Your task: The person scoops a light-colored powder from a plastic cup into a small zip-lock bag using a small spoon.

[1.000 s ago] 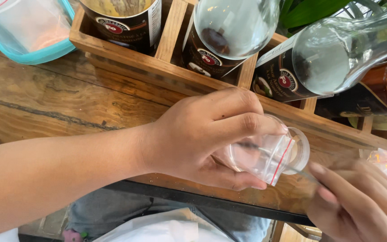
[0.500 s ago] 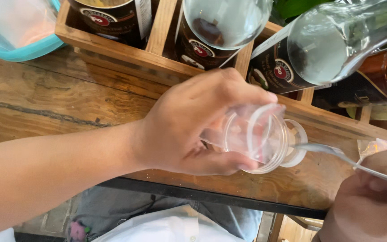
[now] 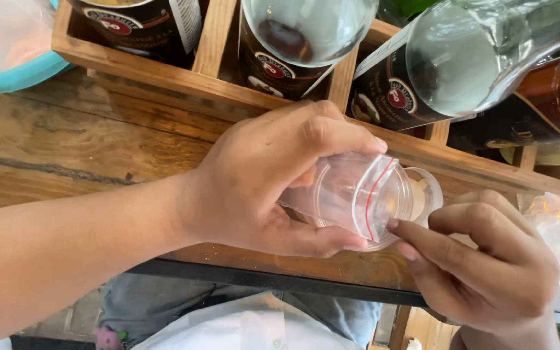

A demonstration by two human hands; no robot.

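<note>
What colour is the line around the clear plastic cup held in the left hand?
Red: a thin line on the clear plastic cup, seen in the head view.
</note>
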